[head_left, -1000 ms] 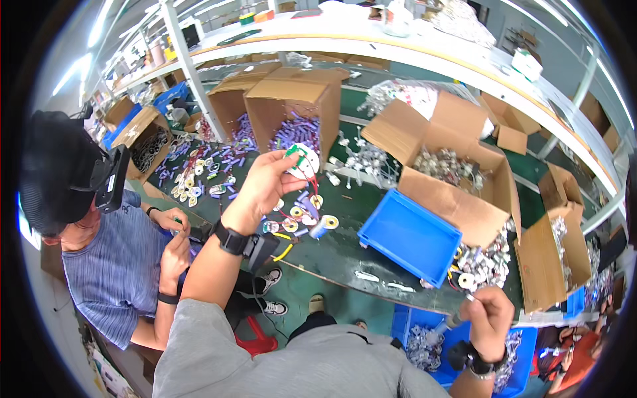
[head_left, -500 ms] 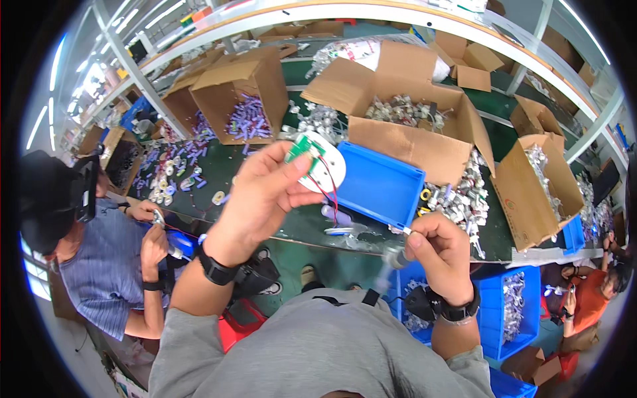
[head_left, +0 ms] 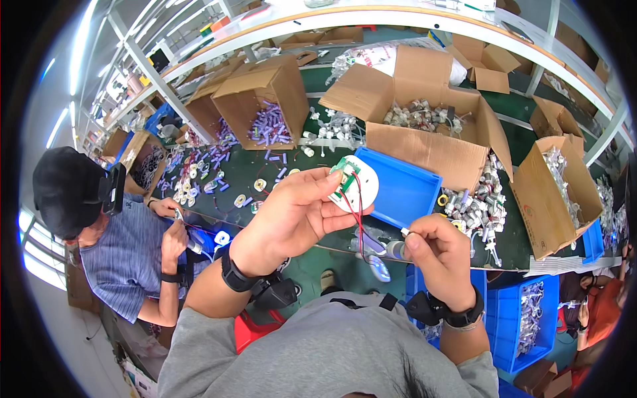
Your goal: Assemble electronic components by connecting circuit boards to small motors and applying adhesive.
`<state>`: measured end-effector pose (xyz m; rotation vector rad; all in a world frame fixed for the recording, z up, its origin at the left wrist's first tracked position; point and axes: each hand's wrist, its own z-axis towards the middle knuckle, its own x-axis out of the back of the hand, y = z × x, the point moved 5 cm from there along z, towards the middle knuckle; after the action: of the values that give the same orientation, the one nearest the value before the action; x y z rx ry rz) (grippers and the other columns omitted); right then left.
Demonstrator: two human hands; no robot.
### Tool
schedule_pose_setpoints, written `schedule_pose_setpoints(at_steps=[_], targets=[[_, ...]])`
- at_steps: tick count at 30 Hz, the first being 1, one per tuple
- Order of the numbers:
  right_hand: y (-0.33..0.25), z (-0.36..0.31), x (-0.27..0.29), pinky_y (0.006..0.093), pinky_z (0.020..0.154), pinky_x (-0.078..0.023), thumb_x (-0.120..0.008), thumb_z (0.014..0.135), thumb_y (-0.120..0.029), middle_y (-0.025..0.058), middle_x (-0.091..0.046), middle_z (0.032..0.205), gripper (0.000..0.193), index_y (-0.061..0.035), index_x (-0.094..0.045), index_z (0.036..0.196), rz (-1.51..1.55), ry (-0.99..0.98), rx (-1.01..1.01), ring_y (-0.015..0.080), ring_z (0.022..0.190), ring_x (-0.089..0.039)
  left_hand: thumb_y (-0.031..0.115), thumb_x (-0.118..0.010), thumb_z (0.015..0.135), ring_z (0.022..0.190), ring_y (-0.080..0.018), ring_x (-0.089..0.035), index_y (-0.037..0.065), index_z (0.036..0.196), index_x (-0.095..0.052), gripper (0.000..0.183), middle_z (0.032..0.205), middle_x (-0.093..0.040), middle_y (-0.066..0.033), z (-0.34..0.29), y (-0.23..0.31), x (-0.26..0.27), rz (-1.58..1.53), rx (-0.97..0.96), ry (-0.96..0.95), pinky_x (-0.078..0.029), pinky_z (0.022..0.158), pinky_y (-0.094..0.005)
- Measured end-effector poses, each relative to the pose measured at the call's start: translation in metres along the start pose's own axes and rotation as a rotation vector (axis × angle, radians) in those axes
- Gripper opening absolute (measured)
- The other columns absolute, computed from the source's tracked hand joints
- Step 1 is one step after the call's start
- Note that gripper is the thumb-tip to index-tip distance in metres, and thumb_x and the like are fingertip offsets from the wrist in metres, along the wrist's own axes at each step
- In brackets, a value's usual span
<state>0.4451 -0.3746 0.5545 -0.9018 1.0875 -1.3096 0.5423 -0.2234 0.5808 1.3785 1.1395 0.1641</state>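
Note:
Between its thumb and fingers, my left hand (head_left: pixel 288 215) grips a round white cover (head_left: pixel 363 194) carrying a green circuit board (head_left: pixel 344 175). Red wires (head_left: pixel 360 229) hang from the board toward a purple cylindrical cell (head_left: pixel 373 244) and a blue-white oval piece (head_left: pixel 379 268) dangling at the bench edge. My right hand (head_left: pixel 438 255) is closed in a pinch on a small white connector (head_left: pixel 405 231). Beside those fingertips hangs a grey cylindrical motor (head_left: pixel 395 250), partly hidden by the hand. A gap separates the connector from the board.
Behind my hands lies a blue tray (head_left: pixel 398 182). Cardboard boxes hold motors (head_left: pixel 424 118) and purple cells (head_left: pixel 271 125). Loose motors (head_left: pixel 481 209) are heaped at the right. A co-worker (head_left: pixel 126 245) handles parts on the left; blue bins (head_left: pixel 497 331) stand below the bench.
My left hand has brought the cover rightward and slightly down, closer to my right hand. The wires and oval piece swing lower. The whole view has shifted a little.

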Motion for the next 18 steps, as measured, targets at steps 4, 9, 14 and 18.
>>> schedule_pose_setpoints(at_steps=[4,9,14,18], targets=[[0.0,0.001,0.006,0.0179,0.056,-0.036,-0.052,0.082,-0.005,0.001,-0.049,0.073,0.006,0.0012,-0.051,0.083,0.04,0.037,0.014,0.0051,0.063,-0.044,0.021,-0.048,0.085,0.088,-0.0229,-0.059,-0.001,0.101,-0.051,0.028,0.095,-0.059,-0.0127,0.002,-0.005,-0.003,-0.147,0.071,-0.092,-0.049,0.074,-0.0304],[-0.002,0.002,0.017,0.0195,0.056,-0.036,-0.055,0.078,0.0,0.0045,-0.05,0.075,0.004,0.0017,-0.054,0.082,-0.024,0.118,0.108,0.0078,0.064,-0.044,0.022,-0.047,0.085,0.088,-0.024,-0.059,-0.002,0.103,-0.051,0.03,0.096,-0.059,-0.0128,0.006,-0.013,-0.004,-0.215,0.107,-0.115,-0.05,0.074,-0.0299],[-0.015,0.002,0.027,0.0196,0.055,-0.036,-0.057,0.076,0.001,0.0048,-0.051,0.074,0.005,0.0019,-0.057,0.081,-0.071,0.148,0.14,0.0084,0.063,-0.046,0.016,-0.043,0.086,0.085,-0.0256,-0.059,-0.006,0.106,-0.043,0.03,0.097,-0.056,-0.0172,0.003,-0.012,-0.012,0.107,-0.033,-0.016,-0.053,0.069,-0.0307],[-0.026,0.009,0.014,0.0208,0.052,-0.039,-0.061,0.071,0.002,0.0052,-0.054,0.071,0.008,0.0006,-0.058,0.078,-0.226,0.15,0.25,0.0097,0.06,-0.05,0.01,-0.048,0.084,0.082,-0.0217,-0.06,-0.006,0.103,-0.043,0.026,0.093,-0.057,-0.0142,0.003,-0.02,-0.018,0.251,-0.167,0.031,-0.054,0.067,-0.0299]])
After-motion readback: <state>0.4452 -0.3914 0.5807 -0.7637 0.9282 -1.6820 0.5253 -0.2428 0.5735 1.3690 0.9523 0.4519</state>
